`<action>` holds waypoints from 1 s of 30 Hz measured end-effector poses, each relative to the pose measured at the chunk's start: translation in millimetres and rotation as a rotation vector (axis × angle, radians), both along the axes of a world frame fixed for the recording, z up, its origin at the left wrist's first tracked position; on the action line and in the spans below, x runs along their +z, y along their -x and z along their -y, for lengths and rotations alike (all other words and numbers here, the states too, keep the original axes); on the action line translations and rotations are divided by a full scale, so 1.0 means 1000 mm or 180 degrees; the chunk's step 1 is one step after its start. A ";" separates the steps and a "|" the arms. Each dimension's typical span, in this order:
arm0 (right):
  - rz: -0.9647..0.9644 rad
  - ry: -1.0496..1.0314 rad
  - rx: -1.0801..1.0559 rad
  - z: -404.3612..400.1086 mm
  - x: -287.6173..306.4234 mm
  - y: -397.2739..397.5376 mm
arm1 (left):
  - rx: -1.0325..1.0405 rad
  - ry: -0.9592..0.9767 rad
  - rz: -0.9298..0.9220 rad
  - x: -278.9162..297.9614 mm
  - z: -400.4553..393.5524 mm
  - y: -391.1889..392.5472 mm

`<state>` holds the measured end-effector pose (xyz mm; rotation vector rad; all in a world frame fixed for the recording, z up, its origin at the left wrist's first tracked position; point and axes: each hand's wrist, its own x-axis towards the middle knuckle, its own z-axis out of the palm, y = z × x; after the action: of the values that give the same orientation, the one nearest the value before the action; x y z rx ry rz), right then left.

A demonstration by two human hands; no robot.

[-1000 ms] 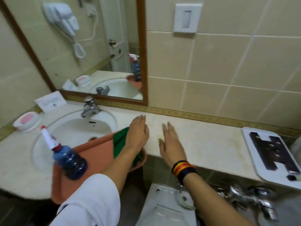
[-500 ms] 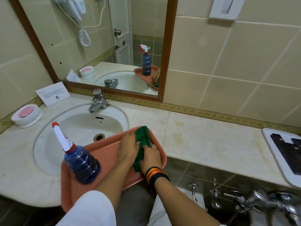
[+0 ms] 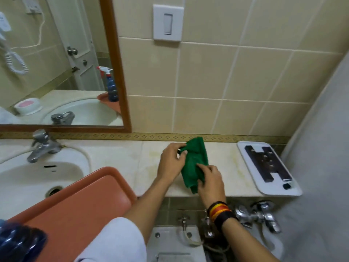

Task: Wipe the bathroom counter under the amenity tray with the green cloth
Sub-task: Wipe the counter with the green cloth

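The green cloth [image 3: 194,161] is bunched lengthwise over the stained beige counter [image 3: 132,157], between both hands. My left hand [image 3: 171,162] pinches its upper left edge. My right hand [image 3: 210,179], with a striped wristband, grips its lower right end near the counter's front edge. The white amenity tray [image 3: 247,159] with a dark H-shaped insert lies at the counter's right end, apart from the cloth.
An orange tray [image 3: 81,208] rests over the sink [image 3: 28,174] at the lower left, with a blue spray bottle [image 3: 18,242] on it. The faucet [image 3: 40,146] and mirror [image 3: 56,63] are at the left. Chrome valves [image 3: 256,214] and a toilet tank [image 3: 175,242] sit below the counter.
Both hands lifted the green cloth off the orange tray and carried it right, over the counter. The view has shifted right with them.
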<state>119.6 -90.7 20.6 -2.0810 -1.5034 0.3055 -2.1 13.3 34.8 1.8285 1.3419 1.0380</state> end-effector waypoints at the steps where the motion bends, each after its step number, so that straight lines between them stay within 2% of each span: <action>1: 0.0291 0.0395 -0.0089 0.003 -0.008 -0.025 | -0.0163 0.0068 -0.0125 -0.013 -0.003 -0.021; 3: 0.0650 0.0929 -0.0151 0.009 -0.020 -0.055 | -0.0279 0.0153 -0.0584 -0.045 -0.006 -0.037; 6: 0.0537 0.0547 -0.0010 -0.004 -0.039 -0.082 | -0.0433 0.0055 -0.1615 -0.097 -0.009 -0.046; 8: 0.0571 0.0529 0.0233 -0.027 -0.051 -0.085 | -0.0411 -0.0101 -0.2068 -0.120 -0.006 -0.042; 12: 0.0914 0.0661 0.0379 -0.094 -0.095 -0.091 | -0.0371 -0.0248 -0.2156 -0.132 -0.016 -0.045; 16: 0.0994 0.0723 0.0355 -0.158 -0.105 -0.107 | -0.0418 -0.0275 -0.2210 -0.136 -0.021 -0.047; 18: 0.0974 0.0705 0.0404 -0.148 -0.107 -0.108 | -0.0429 -0.0247 -0.2215 -0.136 -0.020 -0.045; 20: 0.0852 0.0725 0.0320 -0.101 -0.108 -0.113 | -0.0452 -0.0211 -0.2225 -0.134 -0.020 -0.046; 24: 0.0837 0.0826 -0.0289 0.002 -0.111 -0.139 | -0.0487 -0.0194 -0.2269 -0.134 -0.019 -0.047; 27: 0.0850 0.0797 -0.0283 -0.008 -0.115 -0.165 | -0.0463 -0.0167 -0.2223 -0.133 -0.019 -0.048; 30: 0.0997 0.0768 -0.0289 -0.075 -0.110 -0.192 | -0.0465 -0.0195 -0.2215 -0.132 -0.019 -0.048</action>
<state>311.4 -15.3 -89.0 -2.4734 -1.6072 0.1350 46.3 32.6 -97.4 2.4141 1.5232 0.3642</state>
